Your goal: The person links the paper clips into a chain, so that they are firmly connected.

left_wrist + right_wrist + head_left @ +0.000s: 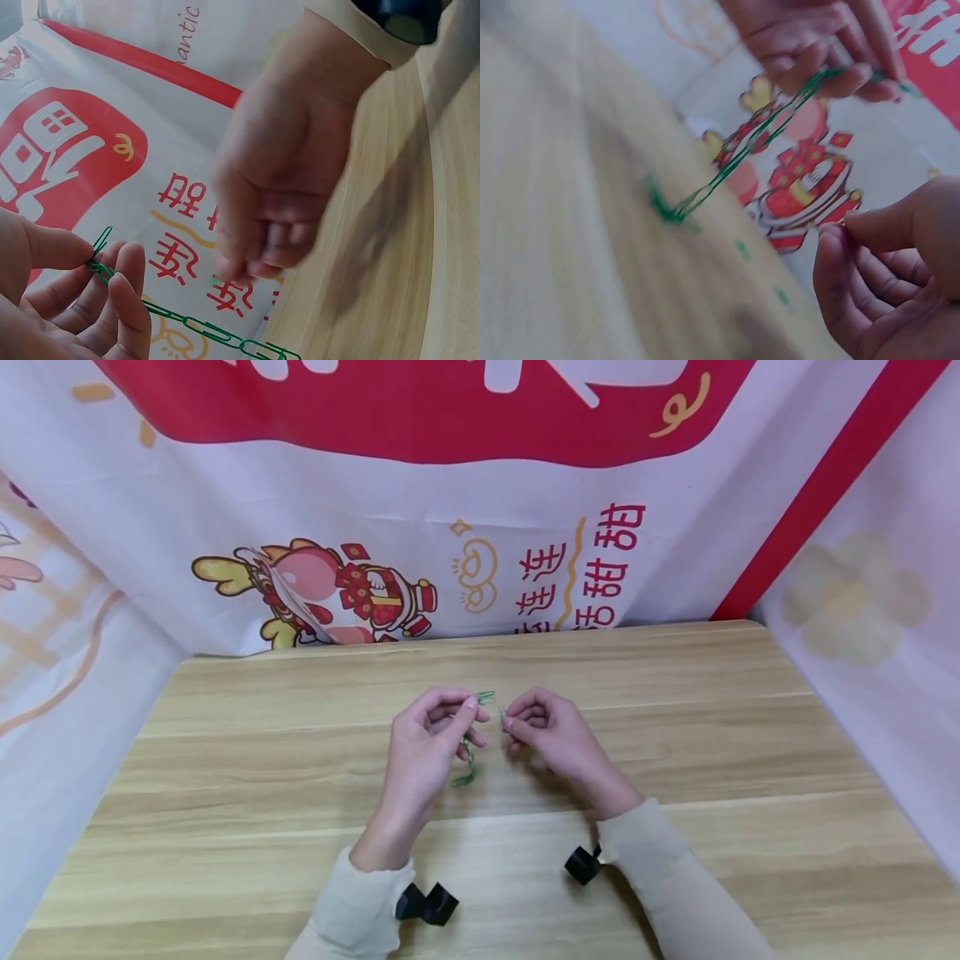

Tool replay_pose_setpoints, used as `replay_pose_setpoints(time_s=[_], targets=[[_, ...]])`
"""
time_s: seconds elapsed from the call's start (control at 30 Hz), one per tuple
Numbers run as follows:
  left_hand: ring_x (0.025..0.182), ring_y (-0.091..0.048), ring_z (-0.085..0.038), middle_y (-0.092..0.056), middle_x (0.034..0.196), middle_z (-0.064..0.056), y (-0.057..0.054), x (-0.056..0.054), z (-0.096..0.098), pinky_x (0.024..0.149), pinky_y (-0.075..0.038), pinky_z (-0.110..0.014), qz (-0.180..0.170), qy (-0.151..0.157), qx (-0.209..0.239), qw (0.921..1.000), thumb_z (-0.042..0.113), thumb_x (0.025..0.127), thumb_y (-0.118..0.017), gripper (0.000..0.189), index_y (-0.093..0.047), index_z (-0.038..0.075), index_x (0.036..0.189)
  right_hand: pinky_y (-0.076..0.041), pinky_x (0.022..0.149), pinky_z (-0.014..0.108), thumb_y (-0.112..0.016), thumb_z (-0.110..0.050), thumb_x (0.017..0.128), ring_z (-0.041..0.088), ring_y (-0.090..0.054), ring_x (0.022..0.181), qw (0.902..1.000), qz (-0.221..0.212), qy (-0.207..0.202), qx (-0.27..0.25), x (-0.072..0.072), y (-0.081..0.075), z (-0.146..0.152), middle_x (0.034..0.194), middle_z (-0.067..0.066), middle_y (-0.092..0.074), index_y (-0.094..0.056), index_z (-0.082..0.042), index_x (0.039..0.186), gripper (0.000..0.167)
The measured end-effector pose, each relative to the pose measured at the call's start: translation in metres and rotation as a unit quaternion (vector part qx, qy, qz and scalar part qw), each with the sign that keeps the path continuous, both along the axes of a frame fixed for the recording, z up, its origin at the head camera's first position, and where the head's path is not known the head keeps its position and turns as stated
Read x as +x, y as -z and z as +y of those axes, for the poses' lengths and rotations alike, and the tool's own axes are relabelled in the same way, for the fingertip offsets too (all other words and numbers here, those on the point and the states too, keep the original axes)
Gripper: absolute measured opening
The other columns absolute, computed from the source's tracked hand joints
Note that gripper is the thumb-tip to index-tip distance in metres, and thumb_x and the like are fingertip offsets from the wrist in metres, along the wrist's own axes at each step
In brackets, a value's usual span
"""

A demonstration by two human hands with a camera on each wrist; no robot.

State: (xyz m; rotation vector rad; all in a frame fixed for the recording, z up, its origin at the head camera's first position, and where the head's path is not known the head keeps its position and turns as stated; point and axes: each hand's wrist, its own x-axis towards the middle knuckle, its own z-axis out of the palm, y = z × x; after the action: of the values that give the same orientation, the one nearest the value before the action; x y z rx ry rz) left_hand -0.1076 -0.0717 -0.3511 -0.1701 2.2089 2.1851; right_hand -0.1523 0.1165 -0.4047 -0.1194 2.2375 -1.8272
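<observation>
A chain of linked green paper clips (469,767) hangs from my left hand (431,739), pinched near its upper end between thumb and fingers. One clip (105,238) stands out beyond the thumb tip in the left wrist view. In the right wrist view the chain (739,159) dangles down with its lower clips bunched. My right hand (551,731) is a short gap to the right, thumb and forefinger pinching a small pale green paper clip (502,712). The fingers mostly hide that clip in both wrist views. Chain and right hand are apart.
Both hands are above a wood-grain table (262,827). A printed white and red cloth (420,493) stands behind its far edge, with more cloth at both sides. Small blurred green spots (783,297) show below the right hand in its wrist view. Black wrist devices (438,904) sit by the cuffs.
</observation>
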Motion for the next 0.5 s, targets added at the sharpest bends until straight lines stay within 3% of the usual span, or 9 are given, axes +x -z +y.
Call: replay_pose_setpoints(time_s=[0.2,0.5], targets=[[0.083,-0.076,-0.032,-0.079,0.108,-0.011,0.001,0.000,0.000,0.064,-0.057,-0.026,-0.011,-0.010,0.001,0.9999,0.018,0.107,-0.068,0.012,-0.073,0.013,0.118,-0.066,0.088,0.034,-0.073,-0.004,0.100,0.021,-0.076,0.093,0.9986,0.029,0.003,-0.044,0.005,-0.022,0.005,0.109,0.013,-0.072,-0.063,-0.001,0.124,0.026],[0.073,-0.076,-0.020,-0.081,0.108,-0.010,-0.001,0.003,0.000,0.062,-0.055,-0.025,-0.008,-0.011,0.014,0.9998,0.019,0.108,-0.068,0.013,-0.072,0.013,0.118,-0.066,0.089,0.033,-0.072,-0.003,0.101,0.020,-0.077,0.094,0.9970,0.051,0.010,-0.058,0.015,-0.039,0.004,0.112,0.014,-0.073,-0.065,-0.002,0.127,0.027]])
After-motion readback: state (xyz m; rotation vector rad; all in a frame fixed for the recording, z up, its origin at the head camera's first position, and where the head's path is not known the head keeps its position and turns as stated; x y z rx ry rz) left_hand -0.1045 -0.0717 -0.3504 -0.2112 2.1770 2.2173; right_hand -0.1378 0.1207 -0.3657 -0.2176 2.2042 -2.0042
